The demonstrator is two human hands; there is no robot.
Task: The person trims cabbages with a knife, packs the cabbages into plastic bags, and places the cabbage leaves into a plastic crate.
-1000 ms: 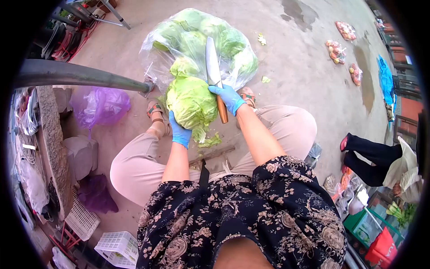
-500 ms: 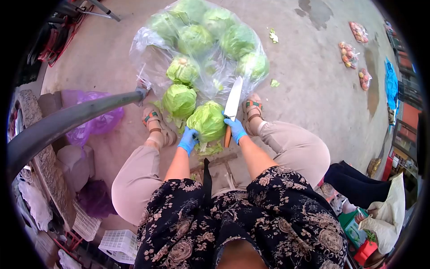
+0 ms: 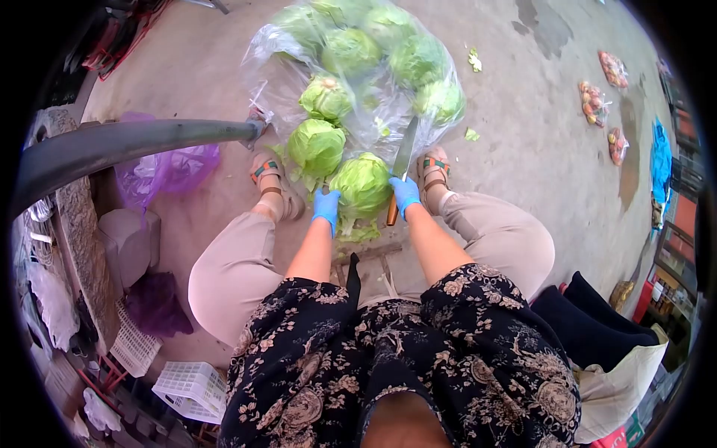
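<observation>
While right hand (image 3: pixel 405 194) grips knife (image 3: pixel 405 151) (left hand's (image 3: pixel 326 205) grip unclear), cabbage (image 3: pixel 362 185) lies between them.

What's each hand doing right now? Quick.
Left hand: at the left side of the front cabbage; can't tell if it's gripping.
Right hand: closed, holding the knife with its blade pointing away from the person.

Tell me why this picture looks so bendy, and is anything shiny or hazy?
In the head view, black corners and a curved-looking grey pole suggest a very wide lens; also in the head view, pale glare on the clear plastic bag hazes the cabbages inside, while the nearest cabbage, outside the plastic, looks clearer.
</observation>
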